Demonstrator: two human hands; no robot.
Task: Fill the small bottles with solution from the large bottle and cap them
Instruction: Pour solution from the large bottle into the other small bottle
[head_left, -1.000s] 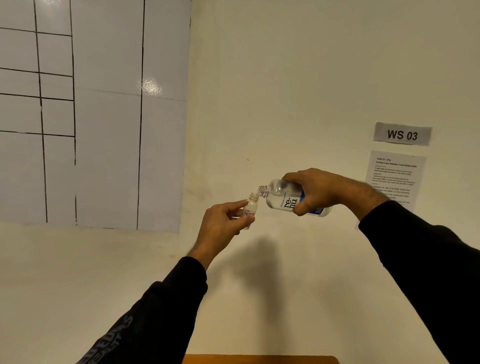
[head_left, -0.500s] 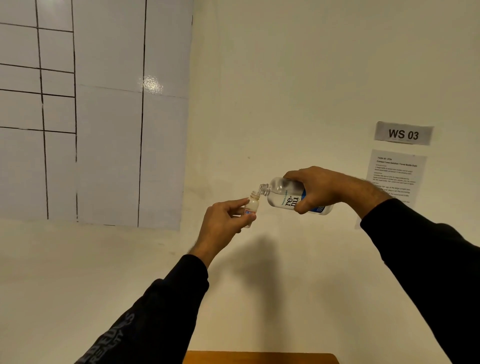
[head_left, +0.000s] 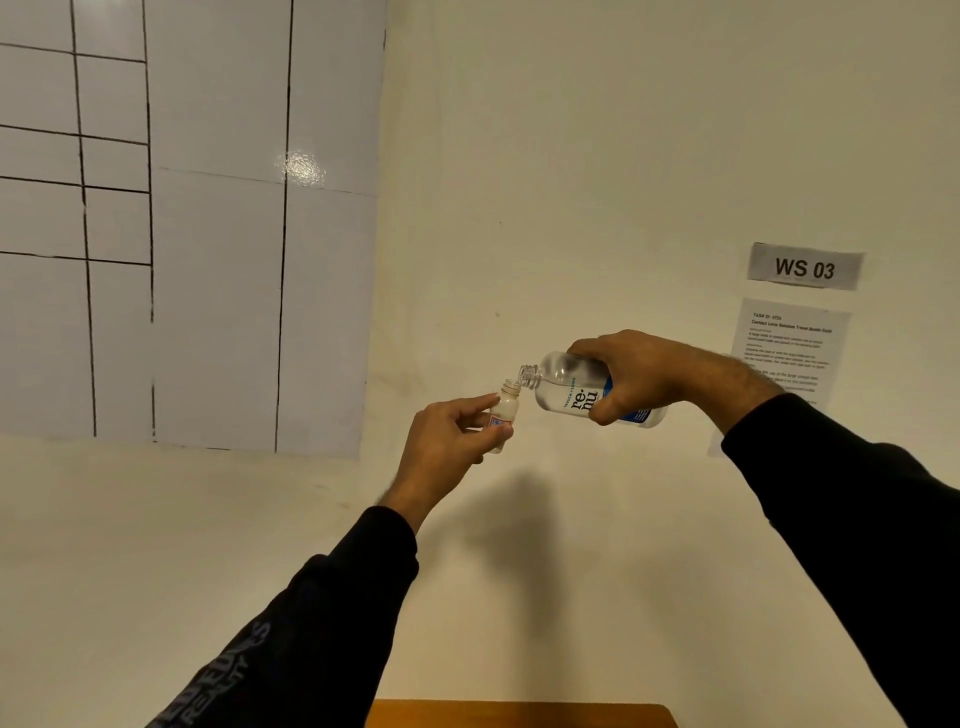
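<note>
Now my left hand (head_left: 447, 441) pinches small bottle (head_left: 503, 415), right hand (head_left: 644, 376) grips tilted large bottle (head_left: 582, 392) just above; filling underway, capping left.

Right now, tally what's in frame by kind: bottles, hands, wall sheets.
Bottles: 2, the large clear plastic bottle and the small white plastic bottle
Hands: 2, left hand, right hand
Wall sheets: 3, grey WS 03 sign, white instruction sheet, glossy white grid sheet
Total: 7

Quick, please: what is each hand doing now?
Left hand: pinches the small bottle.
Right hand: grips the large bottle, tilted onto it.
</note>
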